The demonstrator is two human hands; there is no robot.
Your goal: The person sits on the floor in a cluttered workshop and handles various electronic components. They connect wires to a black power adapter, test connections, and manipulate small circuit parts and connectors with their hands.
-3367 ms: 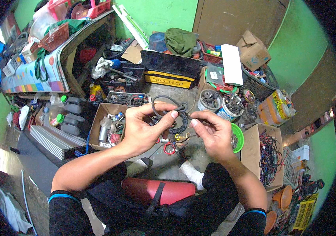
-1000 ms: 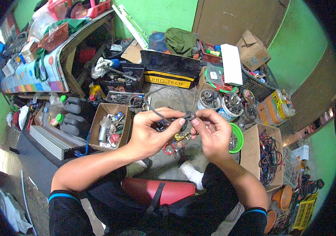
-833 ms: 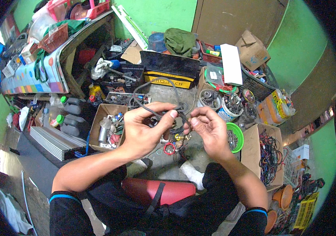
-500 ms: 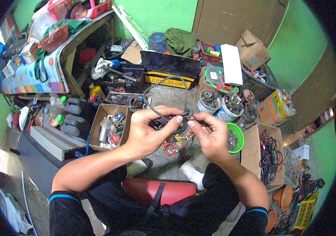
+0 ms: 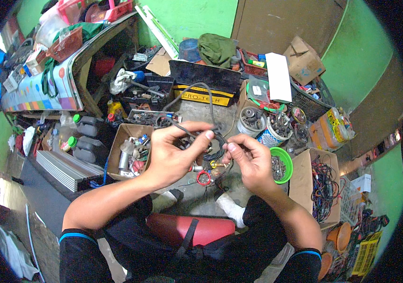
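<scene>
A thin dark grey cable (image 5: 212,109) runs between my two hands, with a wide loop of it standing up above them. My left hand (image 5: 175,148) pinches the cable between thumb and forefinger. Just to its right, my right hand (image 5: 249,158) grips the cable with thumb and curled fingers. More dark strands show in the gap between the hands, and a length hangs below the right one. Beneath them on the floor lie a red ring (image 5: 204,178) and a small brass-coloured part (image 5: 217,165). Some of what lies there is hidden by my hands.
A cardboard box of mixed parts (image 5: 116,175) stands at the left, near grey jugs with green caps (image 5: 88,145). On the right are a green bowl of small metal pieces (image 5: 289,162) and a box of tangled wires (image 5: 300,181). A black-and-yellow toolbox (image 5: 204,75) lies ahead.
The cable loop has shifted left and up. Where the strands crossed tightly at my fingertips, they now spread in looser turns, and my hands are slightly farther apart.
</scene>
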